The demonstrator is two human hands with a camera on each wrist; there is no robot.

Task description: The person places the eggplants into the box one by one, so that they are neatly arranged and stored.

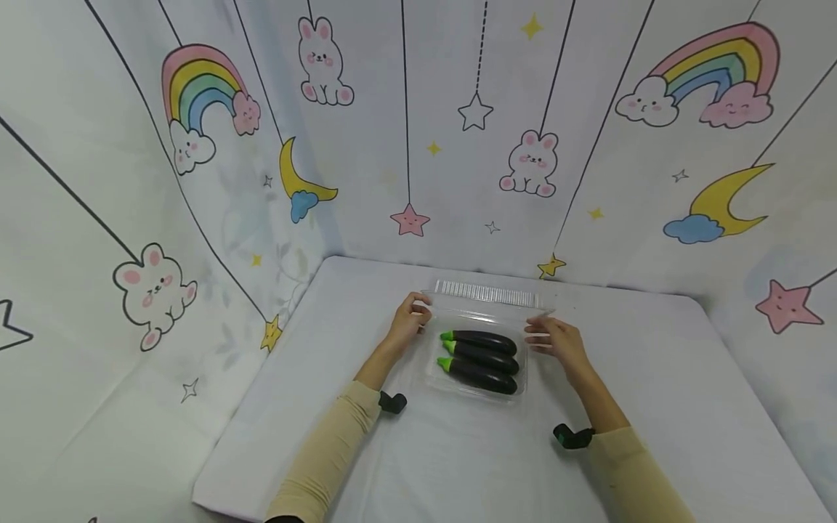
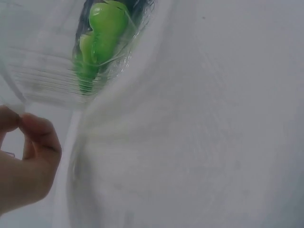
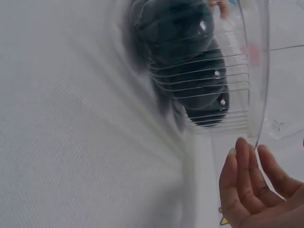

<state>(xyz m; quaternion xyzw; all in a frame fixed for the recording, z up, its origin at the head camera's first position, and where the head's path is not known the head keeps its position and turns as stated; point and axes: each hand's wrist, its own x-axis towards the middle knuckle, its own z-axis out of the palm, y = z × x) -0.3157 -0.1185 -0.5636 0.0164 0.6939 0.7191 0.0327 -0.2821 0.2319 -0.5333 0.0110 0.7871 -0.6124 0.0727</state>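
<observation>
A clear plastic clamshell box [image 1: 431, 374] lies on the white table with three dark eggplants [image 1: 480, 357] side by side inside, their green stems toward the left. Its transparent lid [image 1: 484, 309] is raised at the far side. My left hand [image 1: 410, 319] pinches the lid's left corner between thumb and finger; in the left wrist view the same hand [image 2: 28, 156] is partly cut off. At the right corner is my right hand [image 1: 556, 340]. Seen from the right wrist, that hand [image 3: 259, 187] holds the lid's edge between thumb and fingertips.
The white cloth-covered table [image 1: 654, 378] spreads around the box. Behind it and at both sides hangs a pale curtain [image 1: 366, 160] printed with rainbows, rabbits, moons and stars. A small black device [image 1: 392, 402] sits at my left wrist, another [image 1: 572, 436] at my right.
</observation>
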